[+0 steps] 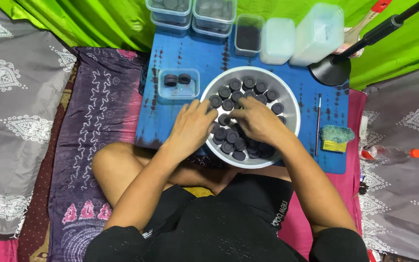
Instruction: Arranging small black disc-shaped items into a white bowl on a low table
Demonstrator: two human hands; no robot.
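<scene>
Both hands (192, 127) (257, 120) palm-down over discs (232, 137); fingertips meeting.

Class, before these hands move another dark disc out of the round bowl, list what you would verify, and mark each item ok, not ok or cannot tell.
1. Both hands at the bowl: ok; left hand on the near-left rim, right hand over the discs.
2. Discs left in the bowl: ok, many.
3. Small clear tub has room: ok; two discs inside.
4. Disc pinched in the fingers: cannot tell.
5. Thin brush out of the way: ok, right of the bowl.
6. Bowl steady on the blue cloth: cannot tell.
</scene>
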